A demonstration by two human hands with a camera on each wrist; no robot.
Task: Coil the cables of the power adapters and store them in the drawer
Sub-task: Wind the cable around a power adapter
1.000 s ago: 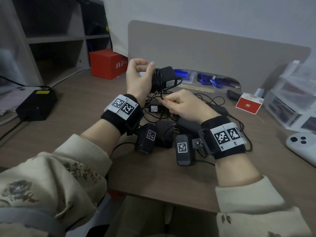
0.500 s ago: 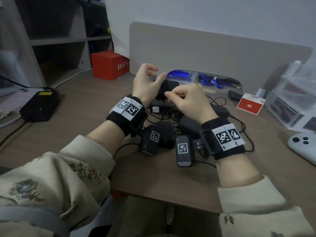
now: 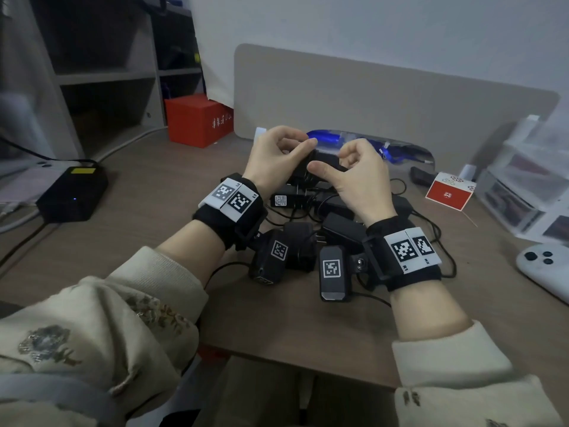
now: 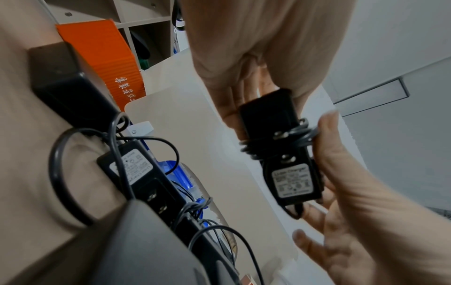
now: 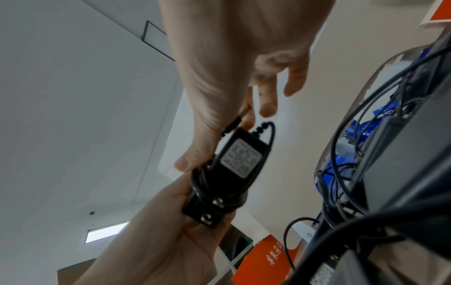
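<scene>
At frame centre, the left hand (image 3: 274,155) and right hand (image 3: 354,174) both grip one black adapter (image 4: 280,154), its cable (image 4: 278,137) wrapped round it. Behind them a clear tray (image 3: 409,149) holds blue items, perhaps cables. The hands largely hide the adapter in the head view.

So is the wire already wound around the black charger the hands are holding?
Yes, the left wrist view shows several turns of black cable wrapped around the adapter held between the left hand and right hand.

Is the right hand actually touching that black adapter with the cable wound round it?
Touching. In the right wrist view the right hand's thumb lies against the adapter at its coil.
</scene>
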